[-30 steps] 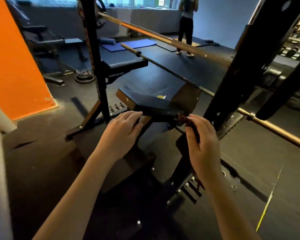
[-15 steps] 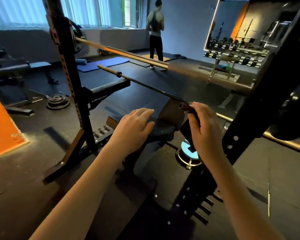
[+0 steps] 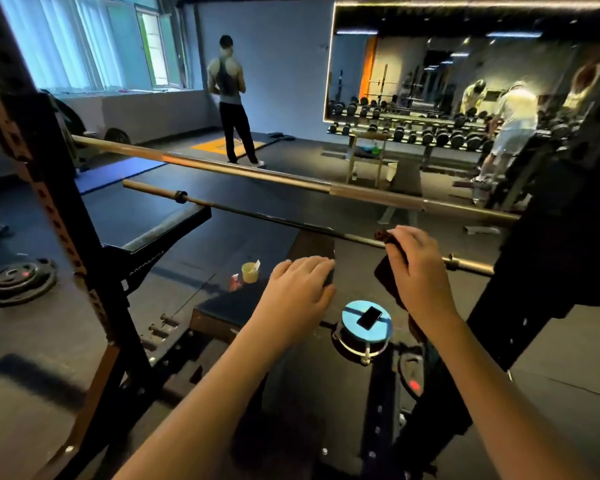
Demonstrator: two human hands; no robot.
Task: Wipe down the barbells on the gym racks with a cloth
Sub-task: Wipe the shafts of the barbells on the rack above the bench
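Meanwhile, a cloth met steel at the gym rack (image 3: 66,244).
Left hand (image 3: 298,289) lay flat, fingers together, on the bench (image 3: 229,306) pad's edge; right hand (image 3: 420,271) pinched a soft, dark cloth (image 3: 387,271) against the lower barbell (image 3: 257,216), toward its right end. Stiff, heavy and probably slick, that bar seemed best wrapped and slid along, as did the upper barbell (image 3: 222,169) beyond.

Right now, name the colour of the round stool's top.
Light blue: the stool top, seen in the head view.
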